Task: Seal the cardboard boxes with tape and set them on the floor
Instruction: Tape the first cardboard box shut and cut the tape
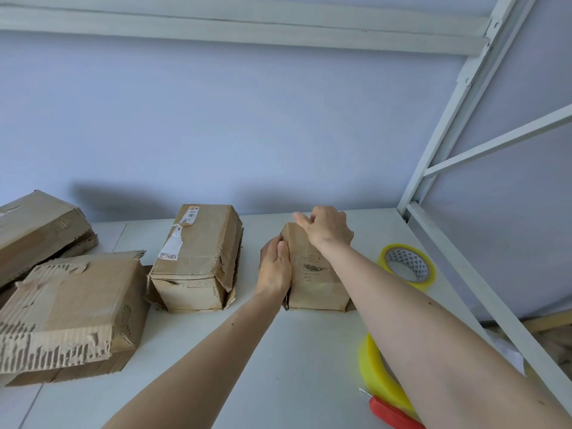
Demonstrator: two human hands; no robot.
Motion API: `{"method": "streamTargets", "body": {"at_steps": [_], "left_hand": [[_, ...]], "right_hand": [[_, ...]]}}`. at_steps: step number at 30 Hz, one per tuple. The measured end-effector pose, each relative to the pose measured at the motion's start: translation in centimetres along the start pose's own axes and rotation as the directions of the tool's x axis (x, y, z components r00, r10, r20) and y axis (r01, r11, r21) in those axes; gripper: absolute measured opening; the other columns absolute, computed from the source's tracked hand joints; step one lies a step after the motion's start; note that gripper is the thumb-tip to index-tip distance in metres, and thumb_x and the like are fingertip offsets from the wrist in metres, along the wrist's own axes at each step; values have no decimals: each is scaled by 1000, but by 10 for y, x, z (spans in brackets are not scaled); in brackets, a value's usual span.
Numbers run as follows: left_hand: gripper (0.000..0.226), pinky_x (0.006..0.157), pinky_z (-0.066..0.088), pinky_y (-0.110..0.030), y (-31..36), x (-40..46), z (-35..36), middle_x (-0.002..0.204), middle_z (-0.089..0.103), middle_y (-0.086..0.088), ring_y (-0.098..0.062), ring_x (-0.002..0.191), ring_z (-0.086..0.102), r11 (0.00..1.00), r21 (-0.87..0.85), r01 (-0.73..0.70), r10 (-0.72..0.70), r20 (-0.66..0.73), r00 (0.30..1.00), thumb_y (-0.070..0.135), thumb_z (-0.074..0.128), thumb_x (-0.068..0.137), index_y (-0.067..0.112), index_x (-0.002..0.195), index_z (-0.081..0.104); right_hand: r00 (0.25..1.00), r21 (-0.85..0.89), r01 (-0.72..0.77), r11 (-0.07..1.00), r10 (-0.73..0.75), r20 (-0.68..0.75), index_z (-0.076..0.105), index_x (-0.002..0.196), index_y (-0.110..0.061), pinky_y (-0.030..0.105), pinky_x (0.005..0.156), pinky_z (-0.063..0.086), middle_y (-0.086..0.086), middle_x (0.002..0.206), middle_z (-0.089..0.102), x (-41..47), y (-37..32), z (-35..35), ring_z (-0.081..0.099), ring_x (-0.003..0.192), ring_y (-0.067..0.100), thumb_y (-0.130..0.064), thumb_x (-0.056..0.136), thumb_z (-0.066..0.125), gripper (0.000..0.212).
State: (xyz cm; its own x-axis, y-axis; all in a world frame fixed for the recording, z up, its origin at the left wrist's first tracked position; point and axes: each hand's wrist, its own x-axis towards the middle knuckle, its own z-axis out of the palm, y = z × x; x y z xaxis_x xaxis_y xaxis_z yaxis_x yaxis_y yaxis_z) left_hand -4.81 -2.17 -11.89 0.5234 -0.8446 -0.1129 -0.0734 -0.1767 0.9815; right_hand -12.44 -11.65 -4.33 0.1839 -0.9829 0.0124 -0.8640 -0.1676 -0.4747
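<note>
Your white tabletop [309,351] carries everything, with three battered boxes [71,311] parked to the left, probably waiting their turn. The small box [315,274] sits between your hands, near the back edge. Your left hand [275,267] lies flat along its left side with straight fingers, seemingly to steady it. Your right hand [328,230] curls over the far top edge, gripping the box there, perhaps pressing tape down. One tape roll [407,264] rests just right of the box, within reach; another tape roll [377,373] and a red cutter [393,413] lie nearer you.
</note>
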Motion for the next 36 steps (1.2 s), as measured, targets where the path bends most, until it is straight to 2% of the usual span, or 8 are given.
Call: {"method": "streamTargets", "body": {"at_steps": [5,10,13,17,21,25,31,36], "left_hand": [[54,109,43,-50,9,-5,-1,130,60,2,-17,127,54,1000,-19,9,-9,-15,1000,55,25,88,35,120,63],[53,107,45,-50,5,-5,-2,131,59,3,-17,125,55,1000,-29,-4,4,-13,1000,57,26,89,36,120,63],[49,106,46,-51,8,-6,-3,126,61,4,-18,124,57,999,-38,-15,15,-2,1000,55,28,88,37,114,65],[44,105,47,-51,10,-4,-5,127,61,1,-19,122,57,1000,-17,9,-10,0,1000,51,29,89,41,109,66],[36,108,45,-45,31,-18,-11,139,54,-2,-20,123,54,995,-14,102,-101,47,994,50,29,99,51,126,52],[53,96,53,-48,55,-20,-20,138,55,-2,-27,116,60,960,-59,274,-267,107,958,40,31,105,38,157,20],[73,106,45,-44,98,-17,-29,121,70,0,-21,115,62,910,-320,264,-233,133,963,76,23,95,27,124,68],[59,89,52,-43,85,-33,-25,89,74,-3,-26,90,65,961,-266,81,-111,-99,989,61,30,96,24,78,72]], "right_hand": [[997,85,62,994,-65,29,56,78,-13,35,70,41,-2,81,58,6,7,3,58,97,29,-48,102,48,43],[858,179,269,946,-320,401,43,149,-20,37,117,30,-1,155,38,-1,32,-29,30,146,19,-52,86,72,76],[738,46,382,923,-335,586,18,158,-31,44,123,17,-8,164,12,-5,32,-45,6,152,15,-58,69,83,113],[735,-37,385,922,-282,617,20,155,-37,48,119,27,-2,157,27,2,25,-41,17,147,20,-69,55,86,124],[796,185,210,960,-278,538,40,144,-48,44,111,41,-6,150,40,1,34,-36,44,134,15,-79,35,85,122],[858,109,343,933,-359,369,40,146,-45,40,116,23,-8,150,40,-15,31,-47,28,142,17,-63,57,87,102],[819,152,572,806,-554,-148,60,125,-33,32,101,27,-16,118,54,-56,20,-57,43,114,11,-47,44,94,89],[803,384,594,707,-547,-236,78,91,-21,24,80,47,-15,86,72,-76,24,-63,60,87,5,-33,74,85,22]]}}
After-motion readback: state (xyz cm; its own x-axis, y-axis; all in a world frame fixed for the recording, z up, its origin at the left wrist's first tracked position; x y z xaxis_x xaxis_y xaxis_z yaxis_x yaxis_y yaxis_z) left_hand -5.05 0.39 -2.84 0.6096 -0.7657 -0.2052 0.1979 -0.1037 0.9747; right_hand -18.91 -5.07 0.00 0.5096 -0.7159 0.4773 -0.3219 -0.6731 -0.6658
